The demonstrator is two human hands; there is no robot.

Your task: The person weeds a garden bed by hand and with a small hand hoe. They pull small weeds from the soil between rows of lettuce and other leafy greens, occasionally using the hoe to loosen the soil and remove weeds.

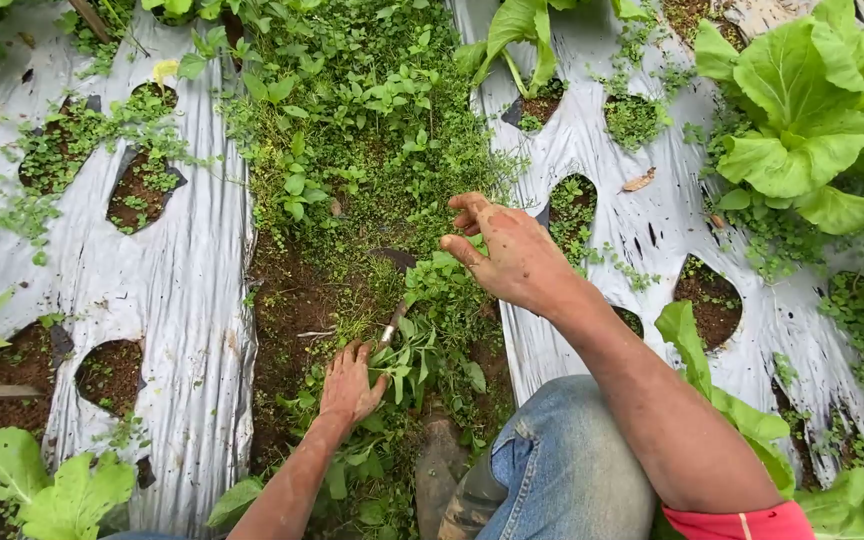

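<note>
Head view | left hand point(350, 385) fingers clamped on small metal-bladed weeding tool point(393, 325), axis up-right | right hand point(514, 255) fingers apart, touching leafy green weed clump point(442, 290) beside blade.

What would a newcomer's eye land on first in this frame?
The right hand hangs open above a weed clump at centre, while the left hand lower down grips a small tool amid the weeds. Silver mulch sheets with planting holes flank the weedy furrow, and big leafy greens fill the upper right.

weeds point(432, 330): green, leafy, loose clump | in soil furrow between silver mulch sheets point(202, 290)
</note>
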